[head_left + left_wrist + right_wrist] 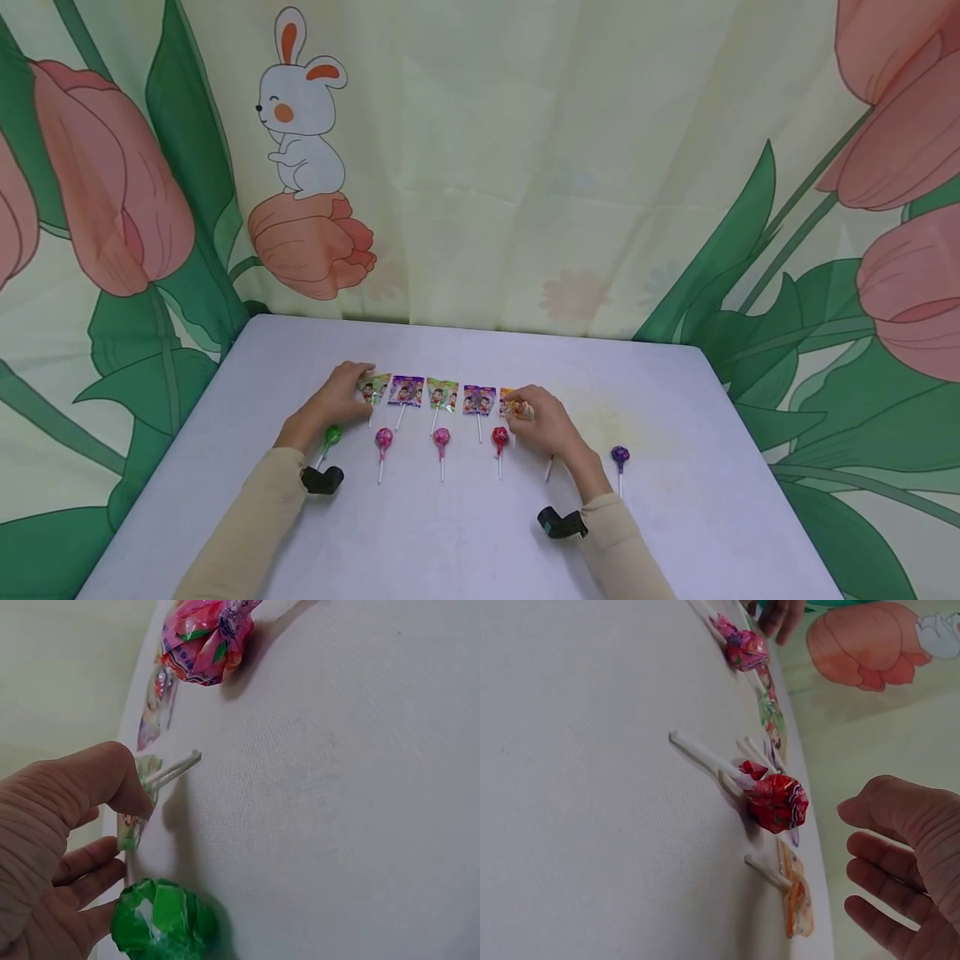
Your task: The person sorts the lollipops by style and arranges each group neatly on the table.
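Note:
My left hand (337,396) is at the left end of a row of lollipops in flat packets. Its thumb and fingers pinch around the leftmost packet, a green lollipop packet (375,388) with a white stick; the thumb partly covers it in the left wrist view. My right hand (551,421) is over the orange lollipop packet (799,900) at the row's right end, its fingers loosely bent with nothing between them. Between the hands lie a purple packet (406,390), another green packet (442,394) and a second purple packet (478,400), sticks toward me.
Nearer me is a row of round wrapped lollipops: green (333,435), pink (384,438), another pink (442,437), red (500,437), one mostly hidden by my right hand, and purple (620,455). They lie on a white table (465,550) before a curtain (510,208) printed with tulips.

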`<control>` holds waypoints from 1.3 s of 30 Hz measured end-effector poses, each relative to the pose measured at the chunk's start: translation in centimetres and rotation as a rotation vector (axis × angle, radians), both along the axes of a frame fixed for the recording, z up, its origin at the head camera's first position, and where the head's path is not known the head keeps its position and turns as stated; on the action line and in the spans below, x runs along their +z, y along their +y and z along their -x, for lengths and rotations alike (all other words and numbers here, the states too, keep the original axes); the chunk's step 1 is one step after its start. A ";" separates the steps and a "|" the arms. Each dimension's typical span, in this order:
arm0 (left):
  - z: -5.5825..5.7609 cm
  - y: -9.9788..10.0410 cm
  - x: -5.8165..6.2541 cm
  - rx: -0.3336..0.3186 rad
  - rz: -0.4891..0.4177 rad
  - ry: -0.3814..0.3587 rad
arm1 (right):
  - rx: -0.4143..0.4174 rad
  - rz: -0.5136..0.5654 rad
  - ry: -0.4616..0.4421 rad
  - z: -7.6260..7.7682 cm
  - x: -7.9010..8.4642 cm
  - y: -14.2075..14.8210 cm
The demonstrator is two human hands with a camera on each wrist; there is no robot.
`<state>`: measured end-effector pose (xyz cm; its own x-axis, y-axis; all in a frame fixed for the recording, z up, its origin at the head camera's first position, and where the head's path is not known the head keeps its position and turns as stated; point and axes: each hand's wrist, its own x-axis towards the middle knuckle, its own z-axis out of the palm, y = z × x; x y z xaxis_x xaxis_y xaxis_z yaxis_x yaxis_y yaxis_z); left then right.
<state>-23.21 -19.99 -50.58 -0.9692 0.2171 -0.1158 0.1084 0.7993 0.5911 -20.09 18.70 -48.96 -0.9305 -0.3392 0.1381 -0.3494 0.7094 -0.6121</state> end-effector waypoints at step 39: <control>-8.5 -1.7 0.7 0.118 -0.168 0.119 | 0.170 0.121 -0.043 -3.8 -0.4 -4.8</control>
<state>-14.76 -21.70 -49.93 -0.9937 0.1080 0.0294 0.0971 0.7019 0.7056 -16.33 13.85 -49.41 -0.8670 -0.4754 0.1491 -0.4300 0.5628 -0.7059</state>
